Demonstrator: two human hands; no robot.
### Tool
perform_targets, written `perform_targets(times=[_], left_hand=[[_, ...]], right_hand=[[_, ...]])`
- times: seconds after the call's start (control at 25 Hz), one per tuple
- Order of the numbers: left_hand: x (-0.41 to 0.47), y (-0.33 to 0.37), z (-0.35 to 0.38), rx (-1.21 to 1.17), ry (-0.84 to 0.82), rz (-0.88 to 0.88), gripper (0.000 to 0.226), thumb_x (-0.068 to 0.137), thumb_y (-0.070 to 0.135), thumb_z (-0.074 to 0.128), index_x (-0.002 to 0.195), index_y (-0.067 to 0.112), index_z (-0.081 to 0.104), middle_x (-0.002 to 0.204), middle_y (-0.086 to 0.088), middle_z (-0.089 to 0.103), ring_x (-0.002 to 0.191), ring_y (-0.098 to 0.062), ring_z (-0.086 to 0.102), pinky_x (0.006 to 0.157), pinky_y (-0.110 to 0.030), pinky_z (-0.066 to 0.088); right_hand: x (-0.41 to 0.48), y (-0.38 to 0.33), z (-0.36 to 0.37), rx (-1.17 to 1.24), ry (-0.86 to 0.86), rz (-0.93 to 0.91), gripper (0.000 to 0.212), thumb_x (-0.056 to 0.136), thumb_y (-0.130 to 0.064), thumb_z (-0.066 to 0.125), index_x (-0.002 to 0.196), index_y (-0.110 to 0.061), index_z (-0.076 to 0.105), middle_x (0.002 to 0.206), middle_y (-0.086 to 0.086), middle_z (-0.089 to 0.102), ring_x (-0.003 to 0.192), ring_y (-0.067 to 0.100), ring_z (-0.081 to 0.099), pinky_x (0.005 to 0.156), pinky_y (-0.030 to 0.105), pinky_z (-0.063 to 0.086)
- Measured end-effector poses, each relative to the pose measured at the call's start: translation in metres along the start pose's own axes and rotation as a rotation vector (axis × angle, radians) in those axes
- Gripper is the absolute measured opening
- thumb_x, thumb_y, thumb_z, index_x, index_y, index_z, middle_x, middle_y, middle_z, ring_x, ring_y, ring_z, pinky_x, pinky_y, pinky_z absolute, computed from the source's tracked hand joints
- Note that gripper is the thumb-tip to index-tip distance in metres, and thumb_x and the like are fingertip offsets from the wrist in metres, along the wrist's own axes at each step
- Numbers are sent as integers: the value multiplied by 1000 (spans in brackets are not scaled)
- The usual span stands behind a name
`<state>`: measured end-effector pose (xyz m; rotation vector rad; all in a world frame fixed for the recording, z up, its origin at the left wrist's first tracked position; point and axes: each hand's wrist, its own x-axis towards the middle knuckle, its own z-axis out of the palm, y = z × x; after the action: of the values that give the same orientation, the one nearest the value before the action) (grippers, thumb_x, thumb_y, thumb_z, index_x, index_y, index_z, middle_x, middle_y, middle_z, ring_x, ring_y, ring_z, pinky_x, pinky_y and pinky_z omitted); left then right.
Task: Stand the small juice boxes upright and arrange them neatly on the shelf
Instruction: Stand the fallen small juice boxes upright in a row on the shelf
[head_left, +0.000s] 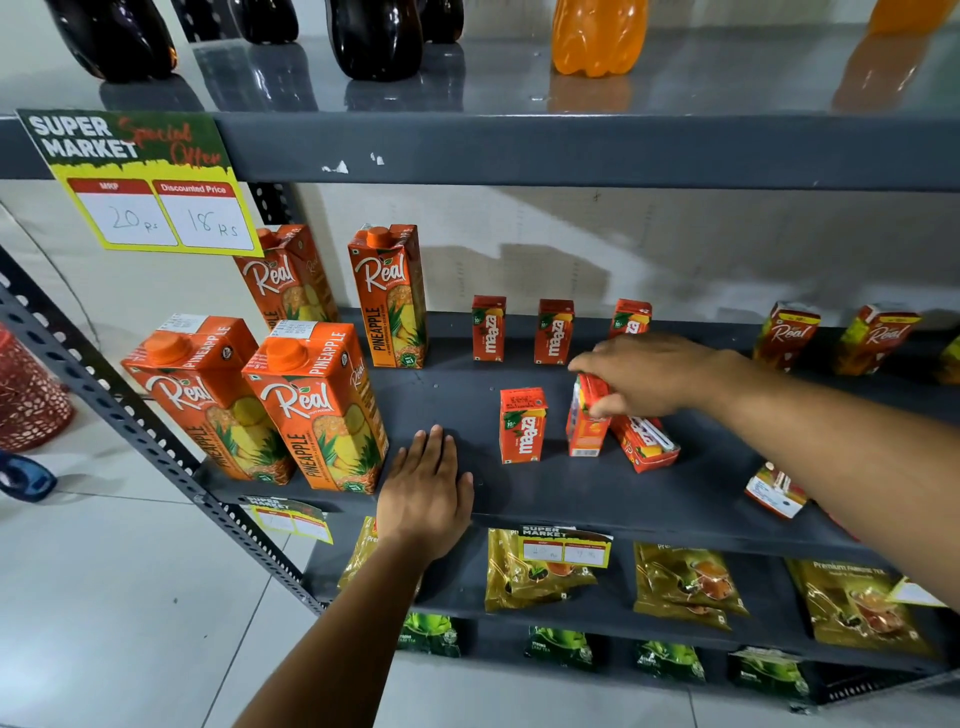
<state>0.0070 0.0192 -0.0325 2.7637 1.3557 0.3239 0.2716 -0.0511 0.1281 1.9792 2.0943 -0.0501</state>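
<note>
Small red Maaza juice boxes sit on the dark grey shelf (519, 499). Three stand upright in a back row: one (488, 328), a second (554, 331) and a third (630, 318), partly hidden behind my right hand. In front, another box (522, 425) stands upright. My right hand (649, 371) grips the top of a box (587, 421) that stands nearly upright, turned sideways. Right beside it a box (644, 441) lies flat with its straw up. One more fallen box (775, 491) lies at the front right, partly under my forearm. My left hand (426, 493) rests flat on the shelf, fingers apart.
Several tall Real pineapple cartons (317, 405) stand at the left of the shelf. Small Real boxes (787, 335) stand at the back right. Soda bottles (597, 36) line the shelf above; tea pouches (685, 582) fill the shelf below. A price sign (140, 182) hangs top left.
</note>
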Motion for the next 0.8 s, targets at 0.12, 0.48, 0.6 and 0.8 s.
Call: perform_targets(times=[0.12,0.48,0.6,0.8], left_hand=[[-1,0,0,-2,-7,0,73,89,49,8,144,7,31,154,-11,29,143,-27,22,115,-40,16],[-1,-1,0,2,-14,3,74,89,50,5,145,8,30,155,-10,26,144,-26,19,115,-39,15],[-1,0,0,4,-13,-1,73,89,50,7,145,8,31,155,-11,28,143,-26,21,115,-40,15],[-1,-3,0,15,-8,-5,73,89,49,7,145,8,31,155,-10,28,143,-26,21,115,-40,16]], right_hand=[[3,-4,6,90,-18,136,72,82,-65,55,136,-20,43,117,9,61,104,28,61,78,39,51],[5,-18,10,294,84,373,74,87,-75,26,107,-12,61,99,6,66,89,23,65,74,36,51],[-1,11,9,429,182,484,41,95,-43,45,112,-7,59,106,14,67,87,25,61,70,33,47],[-26,12,50,504,-248,646,61,73,-53,74,108,-8,54,99,6,60,82,20,60,66,28,49]])
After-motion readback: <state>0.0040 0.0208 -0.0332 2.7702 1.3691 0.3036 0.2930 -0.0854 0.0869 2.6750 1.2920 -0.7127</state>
